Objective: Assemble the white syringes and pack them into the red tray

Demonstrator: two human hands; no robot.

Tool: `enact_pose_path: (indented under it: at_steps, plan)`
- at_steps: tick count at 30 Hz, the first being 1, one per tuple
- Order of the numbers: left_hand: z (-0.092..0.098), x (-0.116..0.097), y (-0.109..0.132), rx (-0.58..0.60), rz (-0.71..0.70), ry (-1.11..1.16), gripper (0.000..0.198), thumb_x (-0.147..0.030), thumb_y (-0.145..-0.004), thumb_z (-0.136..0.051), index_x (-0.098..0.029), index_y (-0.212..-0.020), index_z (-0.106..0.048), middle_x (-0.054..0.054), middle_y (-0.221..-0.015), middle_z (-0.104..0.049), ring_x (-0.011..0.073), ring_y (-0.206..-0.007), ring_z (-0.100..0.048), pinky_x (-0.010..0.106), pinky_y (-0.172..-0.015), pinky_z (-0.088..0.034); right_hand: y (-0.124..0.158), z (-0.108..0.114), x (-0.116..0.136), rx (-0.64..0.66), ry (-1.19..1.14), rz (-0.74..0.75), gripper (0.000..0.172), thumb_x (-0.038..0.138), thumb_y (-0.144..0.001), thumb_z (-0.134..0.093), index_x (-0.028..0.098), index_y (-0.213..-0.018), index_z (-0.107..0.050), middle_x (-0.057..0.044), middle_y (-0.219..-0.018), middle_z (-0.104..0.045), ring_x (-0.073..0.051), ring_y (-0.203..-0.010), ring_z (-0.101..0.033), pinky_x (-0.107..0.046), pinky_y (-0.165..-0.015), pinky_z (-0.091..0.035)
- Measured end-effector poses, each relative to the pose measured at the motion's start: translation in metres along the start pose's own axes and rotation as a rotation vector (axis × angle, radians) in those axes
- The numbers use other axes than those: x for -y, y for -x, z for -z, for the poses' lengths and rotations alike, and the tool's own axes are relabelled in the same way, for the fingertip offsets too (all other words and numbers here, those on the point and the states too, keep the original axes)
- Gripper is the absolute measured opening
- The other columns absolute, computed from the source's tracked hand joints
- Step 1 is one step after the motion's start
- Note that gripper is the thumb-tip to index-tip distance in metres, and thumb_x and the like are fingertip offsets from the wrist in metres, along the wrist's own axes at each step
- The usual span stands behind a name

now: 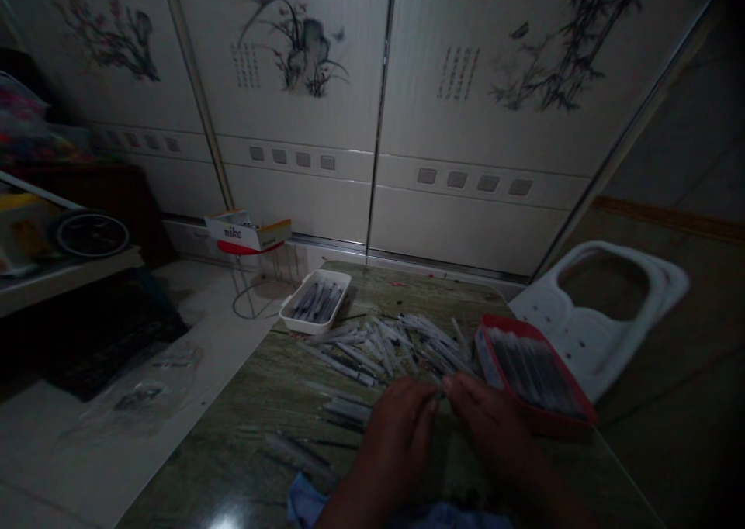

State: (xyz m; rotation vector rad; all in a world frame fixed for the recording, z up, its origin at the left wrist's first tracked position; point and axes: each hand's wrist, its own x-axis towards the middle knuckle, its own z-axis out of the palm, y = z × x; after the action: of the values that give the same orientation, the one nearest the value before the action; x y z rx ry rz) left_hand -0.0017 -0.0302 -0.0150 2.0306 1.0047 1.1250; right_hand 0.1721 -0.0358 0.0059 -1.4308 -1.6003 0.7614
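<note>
Both my hands meet at the near middle of a low green table [256,405]. My left hand [397,424] and my right hand [486,420] have their fingertips pinched together on a thin pen part between them; the dim light hides its detail. Just beyond my fingers lies a loose heap of several pale pens [389,343]. A red tray [532,374] packed with pens sits right of my right hand. A white tray [316,302] holding pens stands at the table's far left corner.
A white plastic seat-like piece [605,312] leans off the table's right side. A small open cardboard box [247,232] rests on a wire stand by the sliding wardrobe doors [378,110]. Dark mat and clear wrappers lie on the floor at left. Blue cloth [303,506] shows at the table's near edge.
</note>
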Motion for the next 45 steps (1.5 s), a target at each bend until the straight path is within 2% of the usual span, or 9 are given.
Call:
enact_pose_path:
  at_steps: [4, 8, 10, 18, 28, 31, 34, 40, 45]
  plan:
    - [-0.004, 0.005, 0.002, -0.059, 0.055, 0.081, 0.026, -0.031, -0.101, -0.049, -0.025, -0.119, -0.066, 0.008, -0.116, -0.069, 0.0211, -0.112, -0.062, 0.038, -0.1, -0.047, 0.001, 0.003, 0.008, 0.034, -0.065, -0.072, 0.038, 0.052, -0.1, -0.044, 0.023, -0.079, -0.057, 0.002, -0.07, -0.056, -0.018, -0.068, -0.053, -0.029, -0.062, -0.044]
    - [-0.005, 0.008, 0.001, -0.024, 0.128, 0.159, 0.028, -0.033, -0.103, -0.045, -0.026, -0.119, -0.067, 0.005, -0.119, -0.069, 0.0197, -0.114, -0.061, 0.037, -0.103, -0.046, 0.002, 0.004, 0.011, 0.065, -0.067, 0.006, 0.028, 0.046, -0.099, -0.049, 0.024, -0.103, -0.066, -0.003, -0.093, -0.068, -0.023, -0.094, -0.064, -0.033, -0.084, -0.048]
    - [-0.004, 0.006, 0.0, -0.013, 0.143, 0.187, 0.029, -0.033, -0.103, -0.044, -0.026, -0.118, -0.068, 0.006, -0.119, -0.069, 0.0198, -0.114, -0.061, 0.037, -0.104, -0.045, 0.001, 0.003, 0.01, 0.082, -0.056, 0.05, 0.027, 0.044, -0.099, -0.052, 0.023, -0.105, -0.068, -0.006, -0.104, -0.07, -0.025, -0.103, -0.064, -0.035, -0.09, -0.048]
    - [0.002, 0.0, -0.005, -0.008, 0.098, 0.161, 0.025, -0.029, -0.101, -0.048, -0.023, -0.11, -0.071, 0.006, -0.104, -0.072, 0.0188, -0.1, -0.065, 0.033, -0.092, -0.049, 0.002, 0.0, 0.009, 0.073, -0.043, 0.002, 0.028, 0.044, -0.098, -0.053, 0.022, -0.093, -0.069, -0.003, -0.092, -0.072, -0.024, -0.093, -0.067, -0.034, -0.081, -0.049]
    - [0.001, 0.003, -0.004, -0.04, 0.036, 0.022, 0.027, -0.027, -0.098, -0.053, -0.027, -0.117, -0.073, 0.007, -0.107, -0.075, 0.0223, -0.1, -0.066, 0.035, -0.09, -0.048, 0.003, -0.003, 0.014, 0.051, -0.104, -0.015, 0.031, 0.048, -0.097, -0.054, 0.021, -0.092, -0.069, -0.002, -0.087, -0.071, -0.022, -0.091, -0.066, -0.03, -0.079, -0.05]
    - [0.003, 0.004, -0.006, -0.142, 0.054, 0.116, 0.023, -0.028, -0.095, -0.059, -0.028, -0.112, -0.075, 0.006, -0.104, -0.075, 0.0222, -0.1, -0.066, 0.035, -0.091, -0.048, 0.003, -0.002, 0.015, 0.02, -0.177, -0.065, 0.033, 0.05, -0.096, -0.056, 0.022, -0.105, -0.07, -0.001, -0.084, -0.068, -0.018, -0.079, -0.064, -0.028, -0.07, -0.05]
    - [0.008, 0.006, -0.01, -0.294, 0.216, 0.324, 0.02, -0.033, -0.093, -0.063, -0.025, -0.105, -0.076, 0.006, -0.105, -0.075, 0.0226, -0.101, -0.067, 0.035, -0.092, -0.048, 0.002, 0.0, 0.012, -0.017, -0.223, -0.156, 0.039, 0.052, -0.095, -0.056, 0.022, -0.117, -0.066, 0.0, -0.081, -0.065, -0.015, -0.065, -0.058, -0.025, -0.057, -0.045]
    - [0.02, 0.019, -0.016, -0.576, 0.558, 0.833, 0.042, -0.047, -0.078, -0.077, -0.017, -0.108, -0.073, 0.008, -0.1, -0.075, 0.0208, -0.089, -0.068, 0.031, -0.078, -0.052, -0.003, 0.001, 0.001, -0.007, -0.093, -0.241, 0.03, 0.048, -0.094, -0.053, 0.02, -0.097, -0.065, 0.003, -0.072, -0.059, -0.013, -0.059, -0.051, -0.024, -0.053, -0.037]
    - [0.028, 0.034, -0.017, -0.77, 0.577, 0.935, 0.039, -0.043, -0.075, -0.081, -0.018, -0.104, -0.07, 0.004, -0.097, -0.072, 0.0128, -0.08, -0.064, 0.024, -0.071, -0.049, -0.007, -0.005, -0.012, 0.002, 0.038, -0.16, 0.023, 0.039, -0.092, -0.053, 0.02, -0.093, -0.066, 0.002, -0.076, -0.061, -0.016, -0.07, -0.056, -0.026, -0.062, -0.04]
